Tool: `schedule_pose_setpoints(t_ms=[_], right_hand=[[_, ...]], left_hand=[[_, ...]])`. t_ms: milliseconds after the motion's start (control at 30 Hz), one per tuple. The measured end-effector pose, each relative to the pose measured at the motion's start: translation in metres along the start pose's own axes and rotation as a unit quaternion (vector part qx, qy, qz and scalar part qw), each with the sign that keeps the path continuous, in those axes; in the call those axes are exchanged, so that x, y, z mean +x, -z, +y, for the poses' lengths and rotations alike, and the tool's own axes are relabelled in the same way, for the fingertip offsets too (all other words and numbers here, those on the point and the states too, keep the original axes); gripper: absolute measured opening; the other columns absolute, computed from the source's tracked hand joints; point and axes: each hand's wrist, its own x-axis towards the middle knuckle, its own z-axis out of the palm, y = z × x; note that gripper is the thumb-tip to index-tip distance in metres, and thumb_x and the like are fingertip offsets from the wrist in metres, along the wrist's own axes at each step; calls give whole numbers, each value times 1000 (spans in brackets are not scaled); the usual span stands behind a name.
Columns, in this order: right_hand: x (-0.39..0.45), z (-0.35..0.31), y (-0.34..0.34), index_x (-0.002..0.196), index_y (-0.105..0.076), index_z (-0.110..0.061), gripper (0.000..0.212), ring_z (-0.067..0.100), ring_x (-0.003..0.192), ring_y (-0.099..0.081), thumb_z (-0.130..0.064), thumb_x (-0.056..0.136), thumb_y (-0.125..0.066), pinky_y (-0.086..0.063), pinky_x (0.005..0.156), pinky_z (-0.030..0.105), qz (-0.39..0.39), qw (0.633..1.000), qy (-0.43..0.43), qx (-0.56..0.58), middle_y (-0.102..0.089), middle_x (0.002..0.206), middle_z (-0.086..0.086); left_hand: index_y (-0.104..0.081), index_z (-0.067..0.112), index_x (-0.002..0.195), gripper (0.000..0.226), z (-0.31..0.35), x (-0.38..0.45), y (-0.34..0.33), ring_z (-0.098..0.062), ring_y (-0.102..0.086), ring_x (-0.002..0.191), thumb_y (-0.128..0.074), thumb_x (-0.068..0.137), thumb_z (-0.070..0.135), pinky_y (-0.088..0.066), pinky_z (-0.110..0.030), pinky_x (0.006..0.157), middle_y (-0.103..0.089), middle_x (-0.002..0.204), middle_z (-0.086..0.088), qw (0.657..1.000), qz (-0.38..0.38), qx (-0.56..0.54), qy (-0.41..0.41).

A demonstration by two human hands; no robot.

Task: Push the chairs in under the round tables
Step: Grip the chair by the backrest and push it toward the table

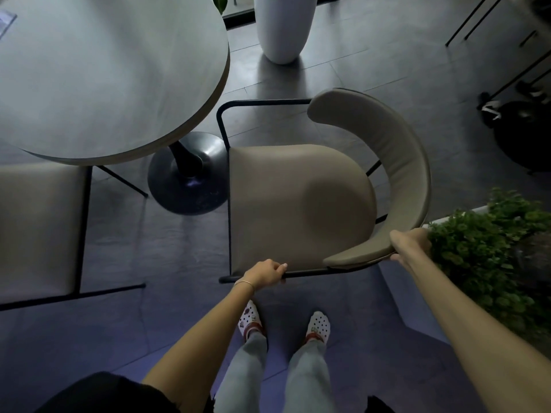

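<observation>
A beige chair (295, 201) with a black metal frame and a curved padded backrest stands on the floor to the right of a round grey table (98, 73). Its seat front faces the table's black pedestal base (186, 180), and the seat lies outside the tabletop's edge. My left hand (265, 272) is closed on the chair's near black armrest bar. My right hand (410, 244) grips the near end of the curved backrest. A second beige chair (38, 228) sits at the left, its seat partly under the tabletop.
A tall white planter (283, 28) stands beyond the chair. A bushy green plant in a white box (489, 257) crowds the chair's right side. Dark bags (518, 132) and thin black furniture legs lie at the far right. My feet stand on the grey tiled floor behind the chair.
</observation>
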Motion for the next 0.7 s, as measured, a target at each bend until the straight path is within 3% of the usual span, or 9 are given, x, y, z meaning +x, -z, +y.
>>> schedule_pose_setpoints(t_ms=[200,400,467,567,700], right_hand=[[-18,7,-21,119,-50,1,42,41,110,-59,-3,78,-60,-59,69,53,0,1000,6,-5,-58,126,21],[-31,14,-29,121,-48,1,44,41,108,-61,-6,79,-62,-59,70,46,2,999,17,-34,-58,126,23],[-32,15,-28,122,-47,1,46,42,110,-60,-6,80,-63,-58,70,45,2,999,17,-35,-57,128,23],[-33,13,-27,124,-45,2,49,42,113,-58,-5,80,-63,-57,79,53,-3,999,14,-28,-55,130,24],[-37,9,-29,134,-32,3,58,43,116,-56,-2,84,-59,-54,84,57,-19,999,4,-28,-50,135,26]], left_hand=[[-72,6,100,52,-28,-4,18,-31,-59,92,-33,100,41,-47,-37,87,-58,87,-8,1000,14,17,10],[-71,5,101,52,-38,-11,27,-16,-47,68,-32,100,40,-37,-29,68,-53,77,-4,1000,10,10,12],[-70,5,101,52,-38,-13,27,-16,-47,69,-32,100,40,-37,-29,70,-52,75,-3,1000,11,12,18],[-68,8,93,48,-36,-14,26,-13,-47,67,-32,100,40,-37,-29,73,-52,70,0,1000,15,9,15],[-56,17,69,44,-38,-21,26,-20,-51,77,-33,100,38,-38,-30,73,-62,84,-8,999,31,19,3]])
